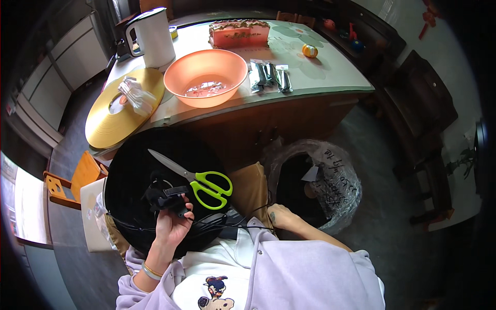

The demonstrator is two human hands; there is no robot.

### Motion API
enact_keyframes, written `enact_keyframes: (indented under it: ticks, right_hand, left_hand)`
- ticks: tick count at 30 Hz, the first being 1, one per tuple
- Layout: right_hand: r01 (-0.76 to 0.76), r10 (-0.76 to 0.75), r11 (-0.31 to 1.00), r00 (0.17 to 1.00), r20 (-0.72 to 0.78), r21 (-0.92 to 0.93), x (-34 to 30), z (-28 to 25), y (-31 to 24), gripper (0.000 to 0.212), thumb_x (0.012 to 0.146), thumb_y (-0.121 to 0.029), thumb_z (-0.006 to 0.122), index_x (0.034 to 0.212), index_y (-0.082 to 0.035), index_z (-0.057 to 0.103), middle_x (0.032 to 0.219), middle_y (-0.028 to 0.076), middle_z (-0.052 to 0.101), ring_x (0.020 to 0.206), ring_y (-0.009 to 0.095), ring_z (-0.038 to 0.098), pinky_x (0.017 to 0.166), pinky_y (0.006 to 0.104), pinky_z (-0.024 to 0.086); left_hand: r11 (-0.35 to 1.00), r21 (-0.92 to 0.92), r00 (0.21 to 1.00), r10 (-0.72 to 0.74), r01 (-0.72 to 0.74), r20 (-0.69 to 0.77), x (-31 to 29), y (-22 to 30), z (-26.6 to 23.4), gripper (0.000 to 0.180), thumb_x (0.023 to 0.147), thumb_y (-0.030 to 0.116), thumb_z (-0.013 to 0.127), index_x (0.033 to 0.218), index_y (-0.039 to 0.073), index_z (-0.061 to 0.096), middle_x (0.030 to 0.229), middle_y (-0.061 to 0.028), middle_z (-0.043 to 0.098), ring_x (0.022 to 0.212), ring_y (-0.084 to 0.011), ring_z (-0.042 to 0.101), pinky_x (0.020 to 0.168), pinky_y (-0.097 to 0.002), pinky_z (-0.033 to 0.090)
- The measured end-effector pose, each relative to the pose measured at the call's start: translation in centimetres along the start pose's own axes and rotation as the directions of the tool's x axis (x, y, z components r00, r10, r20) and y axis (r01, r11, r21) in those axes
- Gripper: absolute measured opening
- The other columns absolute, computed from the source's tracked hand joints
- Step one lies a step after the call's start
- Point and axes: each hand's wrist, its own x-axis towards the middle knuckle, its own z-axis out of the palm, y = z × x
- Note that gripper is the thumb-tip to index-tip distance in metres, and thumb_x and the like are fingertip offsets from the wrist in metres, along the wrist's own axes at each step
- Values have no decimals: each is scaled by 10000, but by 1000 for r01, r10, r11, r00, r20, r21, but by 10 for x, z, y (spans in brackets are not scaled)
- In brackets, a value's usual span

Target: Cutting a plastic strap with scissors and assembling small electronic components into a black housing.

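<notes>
My left hand (174,223) is closed around a small black bundle (164,195) with a loop and a flat dark piece on it; its exact kind is hard to make out. Below it lies a large round black thing (132,165) across my lap. Scissors (213,190) with lime-green handles rest on that black surface, slightly spread, tips toward the far left. To the right, my right hand (281,216) has its fingers curled in, partly hidden. A thin black cord (248,226) runs from my lap to this hand, which appears to grip it.
A table (320,77) ahead carries an orange basin (206,93), a white kettle (153,41), small black packets (268,76), a pink box (239,35) and a yellow roll (98,116). Beside my right hand stands a plastic-wrapped black roll (341,181). A wooden chair (85,178) is at left.
</notes>
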Motion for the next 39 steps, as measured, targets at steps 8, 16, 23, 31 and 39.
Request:
enact_keyframes:
  ticks: [8, 16, 23, 31, 39]
  right_hand:
    - [-63, 61, 996, 997, -48, -57, 0, 12, 4, 123, 688, -43, 527, 676, 46, 611, 747, 281, 588, 741, 416, 606, 628, 465, 494]
    - [-65, 42, 930, 997, -72, -362, -11, -6, -19, 86, 664, -27, 583, 697, 32, 636, 766, 248, 606, 743, 400, 614, 642, 429, 511]
    - [-134, 112, 954, 989, -94, -267, -17, -14, -18, 116, 673, -8, 583, 771, 46, 617, 933, 244, 529, 821, 391, 594, 687, 435, 501]
    - [24, -68, 988, 954, -293, -149, -21, -4, -6, 154, 669, -14, 612, 812, 43, 617, 900, 207, 551, 862, 347, 549, 740, 398, 481]
    - [-2, -15, 999, 941, -338, -52, -34, -19, -4, 193, 763, -37, 543, 939, 29, 589, 837, 177, 569, 769, 298, 601, 653, 372, 504]
  left_hand:
    - [1000, -3, 999, -1, 1, 36, 1, 1, -8, 360, 912, 272, 449, 1123, -15, 498, 986, -92, 566, 837, -207, 525, 634, -280, 441]
    - [1000, -11, 1000, 4, -4, 20, 4, -1, -12, 356, 913, 281, 449, 1133, 6, 498, 1001, -84, 571, 845, -212, 528, 636, -285, 445]
    - [1000, -20, 1000, -5, 5, 11, 2, -2, -10, 344, 916, 293, 443, 1142, 40, 500, 1000, -79, 570, 845, -213, 529, 637, -289, 448]
    - [999, -41, 999, -15, 16, 29, 4, -2, -16, 455, 904, 440, 476, 1130, 46, 494, 984, -108, 546, 849, -234, 526, 648, -302, 460]
    - [1000, -16, 999, -12, 13, 46, 5, -3, -15, 465, 893, 460, 490, 1125, 56, 502, 971, -103, 553, 841, -234, 528, 645, -303, 459]
